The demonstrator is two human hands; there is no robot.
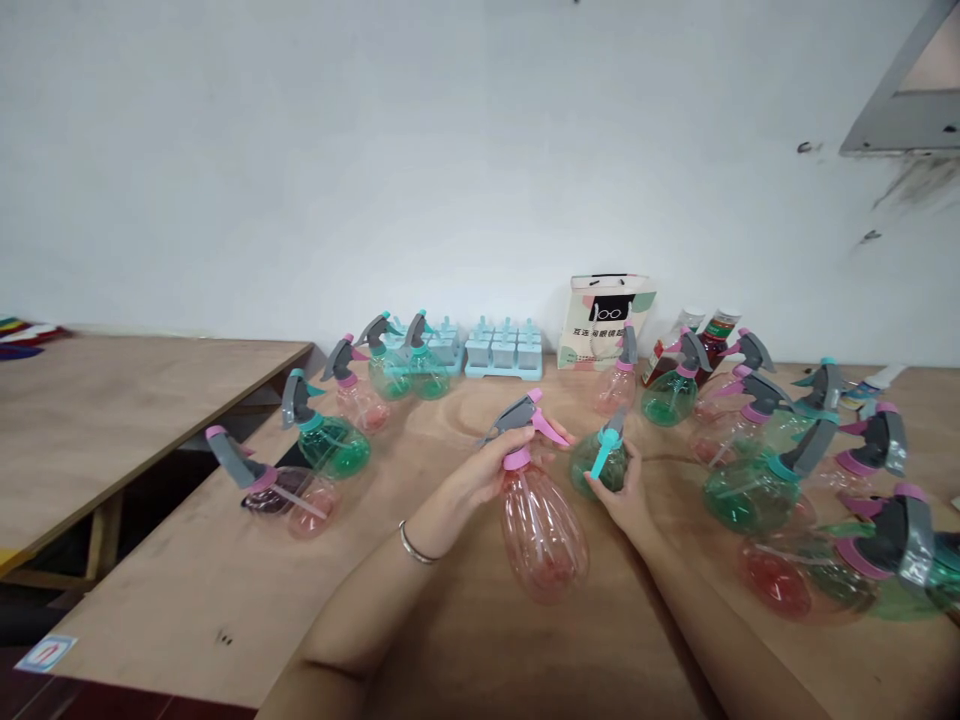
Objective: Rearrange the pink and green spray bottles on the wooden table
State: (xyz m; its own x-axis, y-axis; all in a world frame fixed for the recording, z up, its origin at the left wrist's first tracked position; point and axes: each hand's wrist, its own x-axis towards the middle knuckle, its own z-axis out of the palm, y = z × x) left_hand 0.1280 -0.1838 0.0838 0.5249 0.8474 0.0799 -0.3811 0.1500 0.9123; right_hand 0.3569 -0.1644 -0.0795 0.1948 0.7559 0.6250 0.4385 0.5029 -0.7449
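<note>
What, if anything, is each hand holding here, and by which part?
Left hand: the pink spray bottle, at the neck of its sprayer. Right hand: the green spray bottle, by the side of its body.

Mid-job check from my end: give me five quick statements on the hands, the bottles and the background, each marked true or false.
1. The left hand grips a pink spray bottle near its top. True.
2. The right hand holds a purple bottle. False: it holds a green spray bottle.
3. A bracelet circles the right wrist. False: the left wrist.
4. A paper bag stands near the wall. True.
5. The light-blue moulds are right of the bag. False: left of it.
</note>
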